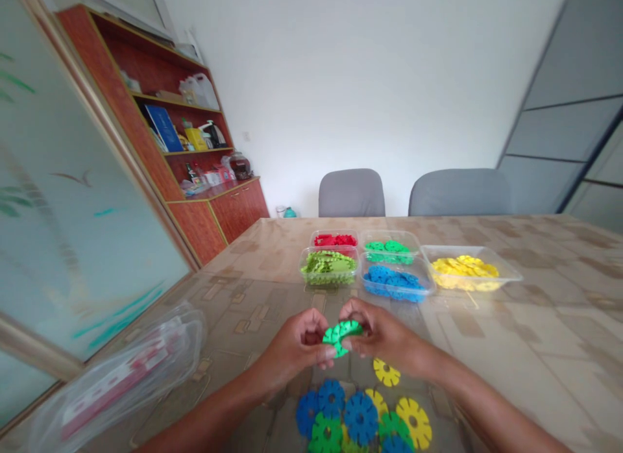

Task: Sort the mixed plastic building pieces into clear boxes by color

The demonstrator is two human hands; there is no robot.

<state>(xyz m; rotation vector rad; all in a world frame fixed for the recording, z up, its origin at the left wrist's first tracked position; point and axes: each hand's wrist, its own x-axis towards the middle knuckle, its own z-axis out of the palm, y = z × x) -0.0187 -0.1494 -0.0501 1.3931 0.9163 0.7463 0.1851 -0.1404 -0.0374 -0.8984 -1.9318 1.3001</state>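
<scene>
My left hand (298,339) and my right hand (382,333) meet above the table, each closed with thumb and fingers on green notched plastic discs (338,336). There seem to be two discs at an angle to each other; whether they are joined I cannot tell. Below the hands lies a loose pile of flat notched discs: blue discs (361,418), green discs (326,433) and yellow discs (413,422), some overlapping. One yellow disc (386,372) lies apart, just under my right hand.
Clear plastic tubs stand beyond my hands, holding red pieces (335,241), lime pieces (328,263), green pieces (388,250), blue pieces (393,281) and yellow pieces (464,268). Clear plastic lids or bags (185,336) lie at left. Two grey chairs (351,192) stand behind the table (549,310).
</scene>
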